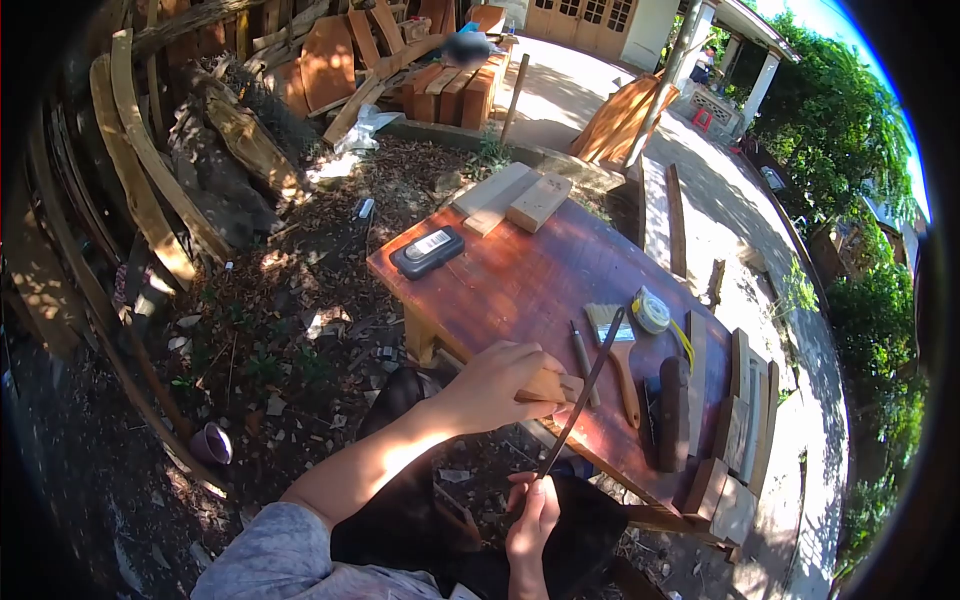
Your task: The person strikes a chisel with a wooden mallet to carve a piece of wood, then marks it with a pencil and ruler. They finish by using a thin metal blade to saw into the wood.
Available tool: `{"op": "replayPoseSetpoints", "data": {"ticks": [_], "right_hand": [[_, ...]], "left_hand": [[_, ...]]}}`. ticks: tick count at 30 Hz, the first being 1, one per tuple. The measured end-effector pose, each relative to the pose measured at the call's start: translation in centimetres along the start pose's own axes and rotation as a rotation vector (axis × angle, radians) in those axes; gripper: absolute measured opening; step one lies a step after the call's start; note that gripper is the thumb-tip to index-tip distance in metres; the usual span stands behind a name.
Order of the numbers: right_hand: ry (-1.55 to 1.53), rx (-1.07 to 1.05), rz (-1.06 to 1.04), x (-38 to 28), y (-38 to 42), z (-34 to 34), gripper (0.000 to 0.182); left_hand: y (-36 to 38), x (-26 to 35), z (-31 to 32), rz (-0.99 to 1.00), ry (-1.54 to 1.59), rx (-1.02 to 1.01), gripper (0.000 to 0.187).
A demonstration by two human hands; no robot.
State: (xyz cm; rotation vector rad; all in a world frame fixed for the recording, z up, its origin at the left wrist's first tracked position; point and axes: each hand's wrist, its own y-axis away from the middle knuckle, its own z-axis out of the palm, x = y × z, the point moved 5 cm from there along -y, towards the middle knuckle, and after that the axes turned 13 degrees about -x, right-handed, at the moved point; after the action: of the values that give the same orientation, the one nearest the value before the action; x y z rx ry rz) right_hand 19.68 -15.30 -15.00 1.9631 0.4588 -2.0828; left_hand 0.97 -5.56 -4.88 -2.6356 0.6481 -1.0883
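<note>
At the near edge of the wooden table [520, 285], my left hand [490, 388] is closed around a small wooden block [550, 388], its end sticking out past the fingers. My right hand [533, 515] grips the lower end of a long, thin dark file [578, 410]. The file slants up and away across the end of the block, overlapping it in this view. Just beyond lie a slim pen-like tool [582, 352], a flat paintbrush [621, 355] with a wooden handle, a tape measure [652, 311] with some yellow blade out, and a dark wooden tool [674, 415].
A black oblong case [428, 252] and light wood blocks [540, 202] sit toward the table's far left. Wood strips [738, 420] line its right end. Planks [150, 170] and timber stacks [455, 95] stand beyond. A purple cup [211, 443] lies on the leaf-littered ground.
</note>
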Motion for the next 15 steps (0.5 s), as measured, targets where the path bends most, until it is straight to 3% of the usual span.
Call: {"op": "replayPoseSetpoints", "data": {"ticks": [15], "right_hand": [[-0.072, 0.006, 0.071, 0.7, -0.4, -0.1, 0.041]], "left_hand": [[-0.3, 0.4, 0.0, -0.045, 0.012, -0.047, 0.046]]}}
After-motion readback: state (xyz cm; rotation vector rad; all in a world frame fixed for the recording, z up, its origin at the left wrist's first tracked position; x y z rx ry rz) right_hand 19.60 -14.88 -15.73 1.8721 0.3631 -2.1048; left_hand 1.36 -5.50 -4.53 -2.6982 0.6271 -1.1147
